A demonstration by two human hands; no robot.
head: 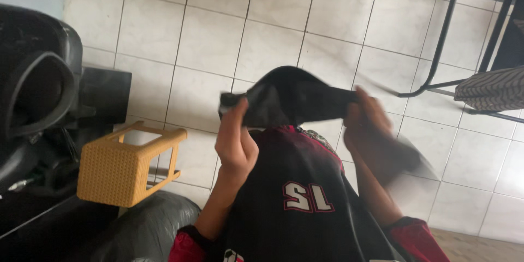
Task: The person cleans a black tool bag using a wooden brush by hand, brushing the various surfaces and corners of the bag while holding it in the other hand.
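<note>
I hold a black piece of cloth (295, 98) up in front of me with both hands. My left hand (236, 142) grips its left end, fingers closed on the fabric. My right hand (371, 131) grips the right end and is blurred by motion. Below the cloth hangs a black sports jersey (295, 191) with red trim and white figures on it, draped over my lap between my forearms. My sleeves are red and black.
A yellow woven plastic stool (128, 166) lies on its side on the white tiled floor (218, 38) at the left. A black scooter (38, 103) fills the far left. A black metal frame (464, 49) with a striped cushion (491, 88) stands at the right.
</note>
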